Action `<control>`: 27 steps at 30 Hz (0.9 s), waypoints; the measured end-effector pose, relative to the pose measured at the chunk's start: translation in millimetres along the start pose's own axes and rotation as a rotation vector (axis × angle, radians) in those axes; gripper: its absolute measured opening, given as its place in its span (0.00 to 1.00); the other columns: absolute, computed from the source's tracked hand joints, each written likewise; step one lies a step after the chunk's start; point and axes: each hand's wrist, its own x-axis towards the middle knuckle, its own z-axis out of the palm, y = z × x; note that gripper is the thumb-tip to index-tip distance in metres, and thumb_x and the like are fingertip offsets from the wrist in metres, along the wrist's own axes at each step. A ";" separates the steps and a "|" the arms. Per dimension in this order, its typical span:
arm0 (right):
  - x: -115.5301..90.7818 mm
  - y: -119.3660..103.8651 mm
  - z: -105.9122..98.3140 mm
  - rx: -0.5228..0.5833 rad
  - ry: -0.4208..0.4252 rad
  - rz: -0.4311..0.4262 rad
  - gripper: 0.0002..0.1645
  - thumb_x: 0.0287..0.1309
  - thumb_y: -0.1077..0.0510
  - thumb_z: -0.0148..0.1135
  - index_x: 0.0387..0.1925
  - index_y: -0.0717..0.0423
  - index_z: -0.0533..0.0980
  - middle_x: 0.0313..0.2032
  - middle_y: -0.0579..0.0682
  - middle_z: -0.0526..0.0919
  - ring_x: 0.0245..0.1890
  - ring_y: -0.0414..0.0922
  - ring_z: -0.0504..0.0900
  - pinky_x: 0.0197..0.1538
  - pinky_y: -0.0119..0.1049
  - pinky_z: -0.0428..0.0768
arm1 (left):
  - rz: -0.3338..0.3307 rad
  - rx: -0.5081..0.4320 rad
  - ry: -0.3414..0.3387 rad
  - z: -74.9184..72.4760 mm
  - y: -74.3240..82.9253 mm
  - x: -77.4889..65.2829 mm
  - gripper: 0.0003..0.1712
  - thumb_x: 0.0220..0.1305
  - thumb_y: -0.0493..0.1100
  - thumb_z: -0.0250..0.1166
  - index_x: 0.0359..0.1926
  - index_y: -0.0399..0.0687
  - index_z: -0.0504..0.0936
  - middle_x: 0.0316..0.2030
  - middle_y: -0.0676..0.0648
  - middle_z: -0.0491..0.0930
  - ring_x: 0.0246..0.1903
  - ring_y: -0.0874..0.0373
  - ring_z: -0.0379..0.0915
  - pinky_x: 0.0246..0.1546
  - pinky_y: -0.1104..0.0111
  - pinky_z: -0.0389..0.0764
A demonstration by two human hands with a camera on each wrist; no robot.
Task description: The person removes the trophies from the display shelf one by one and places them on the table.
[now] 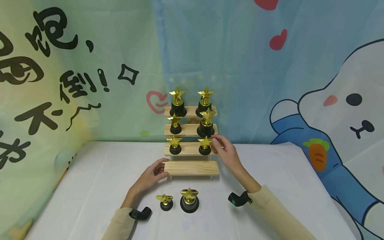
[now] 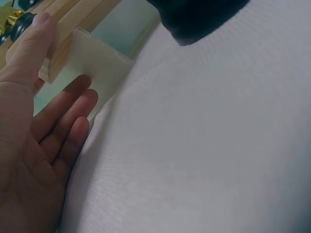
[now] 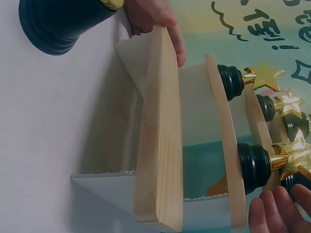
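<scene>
A stepped display stand [image 1: 192, 168] has wooden planks on pale side supports. My left hand [image 1: 154, 172] pinches the left end of its lowest plank [image 2: 63, 29], thumb on one face and index finger mostly hidden behind; the other fingers [image 2: 73, 104] extend beside the pale support. My right hand [image 1: 225, 151] is beside the small gold star trophy [image 1: 205, 146] at the right of the second plank. Its loosely bent fingers [image 3: 274, 211] are close to that trophy's star, holding nothing. Another small star trophy [image 1: 175, 145] stands at the left of the same plank.
Higher planks carry more black-based star trophies, such as the third-plank right one [image 1: 206, 124] and the top left one [image 1: 177, 103]. A small trophy [image 1: 165, 202] and a larger one [image 1: 189, 201] stand on the white cloth before the stand. A printed backdrop [image 1: 240, 83] hangs behind.
</scene>
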 end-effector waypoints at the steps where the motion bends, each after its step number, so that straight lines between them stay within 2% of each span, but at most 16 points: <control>1: 0.3 -0.2 0.4 -0.007 -0.001 -0.003 0.22 0.74 0.56 0.46 0.60 0.65 0.70 0.52 0.66 0.80 0.52 0.59 0.80 0.50 0.52 0.80 | 0.000 0.004 0.002 0.1 -0.1 0.1 0.33 0.63 0.50 0.66 0.67 0.55 0.66 0.55 0.42 0.79 0.53 0.53 0.76 0.53 0.70 0.76; 6: 1.0 -0.1 1.2 0.002 -0.012 -0.017 0.22 0.73 0.57 0.47 0.60 0.66 0.70 0.52 0.66 0.79 0.50 0.61 0.80 0.50 0.56 0.79 | 0.004 0.020 0.006 0.2 -1.2 0.6 0.34 0.63 0.50 0.67 0.68 0.53 0.66 0.55 0.42 0.79 0.53 0.54 0.76 0.53 0.70 0.76; 10: 1.1 1.2 1.4 0.015 -0.024 -0.036 0.21 0.73 0.57 0.46 0.59 0.65 0.71 0.49 0.67 0.80 0.46 0.62 0.80 0.48 0.60 0.78 | 0.005 0.026 0.006 0.2 0.2 -0.3 0.33 0.63 0.50 0.66 0.67 0.55 0.66 0.55 0.42 0.79 0.53 0.53 0.76 0.53 0.69 0.76; 19: -0.1 1.7 0.6 -0.022 -0.040 -0.073 0.18 0.73 0.58 0.47 0.56 0.64 0.73 0.45 0.65 0.81 0.43 0.61 0.80 0.44 0.52 0.81 | -0.002 0.011 0.002 0.0 1.9 -1.8 0.33 0.64 0.48 0.66 0.67 0.54 0.66 0.56 0.41 0.79 0.54 0.50 0.76 0.52 0.70 0.76; 25: -0.6 3.2 0.6 -0.023 -0.038 -0.101 0.18 0.73 0.59 0.47 0.55 0.65 0.74 0.46 0.65 0.82 0.46 0.60 0.81 0.45 0.56 0.81 | -0.002 0.024 0.013 0.2 0.9 -0.6 0.33 0.63 0.48 0.66 0.67 0.54 0.67 0.55 0.41 0.79 0.54 0.51 0.76 0.55 0.65 0.76; 27: -1.2 3.5 0.2 -0.031 -0.032 -0.112 0.18 0.73 0.59 0.47 0.55 0.65 0.74 0.46 0.65 0.82 0.46 0.61 0.81 0.45 0.51 0.82 | -0.004 0.032 0.021 0.2 0.8 -0.3 0.33 0.63 0.49 0.67 0.67 0.55 0.67 0.55 0.42 0.79 0.53 0.52 0.76 0.56 0.64 0.75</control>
